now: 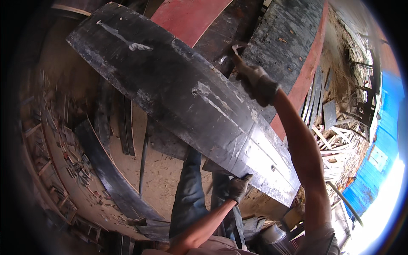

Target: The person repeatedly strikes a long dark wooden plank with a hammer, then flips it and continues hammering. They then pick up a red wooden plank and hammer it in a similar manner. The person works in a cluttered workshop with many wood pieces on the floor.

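A long, dark sheet of board [165,85] with pale scuffs and grey smears lies slantwise in front of me, its near right end shiny in the light. My left hand [239,188], in a grey work glove, is closed at the board's near edge, gripping it; part of its fingers are hidden. Raised above the far edge of the board, my gloved right hand [258,84] is wrapped round the handle of a hammer [239,59]. The hammer's curved metal head points away from me and is slightly blurred.
Beyond the board lie a red panel [187,19] and a worn black panel [284,38]. Dark strips [114,170] and scattered wood scraps cover the sandy ground at left. Loose slats [335,140] are piled at right, near a blue metal sheet wall [376,148].
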Available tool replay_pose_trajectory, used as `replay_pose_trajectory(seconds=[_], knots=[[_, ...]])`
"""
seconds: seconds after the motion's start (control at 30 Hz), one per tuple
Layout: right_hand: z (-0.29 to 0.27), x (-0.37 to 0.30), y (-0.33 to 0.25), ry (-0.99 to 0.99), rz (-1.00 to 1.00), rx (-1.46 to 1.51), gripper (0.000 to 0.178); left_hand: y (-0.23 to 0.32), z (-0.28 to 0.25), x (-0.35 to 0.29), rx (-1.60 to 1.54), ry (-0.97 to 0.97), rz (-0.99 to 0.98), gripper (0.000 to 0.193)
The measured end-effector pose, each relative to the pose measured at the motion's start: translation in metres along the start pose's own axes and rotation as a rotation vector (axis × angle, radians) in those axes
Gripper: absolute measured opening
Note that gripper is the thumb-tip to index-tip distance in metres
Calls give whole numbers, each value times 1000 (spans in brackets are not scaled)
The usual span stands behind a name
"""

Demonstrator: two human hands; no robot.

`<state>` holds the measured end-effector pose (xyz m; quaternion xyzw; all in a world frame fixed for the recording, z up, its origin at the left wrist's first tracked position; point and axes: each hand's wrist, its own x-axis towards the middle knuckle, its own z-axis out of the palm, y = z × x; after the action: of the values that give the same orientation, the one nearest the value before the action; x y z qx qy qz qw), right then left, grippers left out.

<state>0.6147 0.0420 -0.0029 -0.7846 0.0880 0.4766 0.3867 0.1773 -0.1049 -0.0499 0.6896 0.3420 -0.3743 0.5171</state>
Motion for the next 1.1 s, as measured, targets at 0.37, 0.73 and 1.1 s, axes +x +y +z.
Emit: replay_pose_trajectory(seconds=[0.37, 0.73, 1.1], knots=[[16, -2, 18, 163, -25, -14, 49, 21, -22, -8, 241, 129, 280, 55], [28, -95, 61, 169, -18, 297, 50, 76, -47, -51, -177, 63, 87, 47], [-64, -393, 123, 147, -248, 819, 85, 158, -77, -55, -498, -424, 446, 63]])
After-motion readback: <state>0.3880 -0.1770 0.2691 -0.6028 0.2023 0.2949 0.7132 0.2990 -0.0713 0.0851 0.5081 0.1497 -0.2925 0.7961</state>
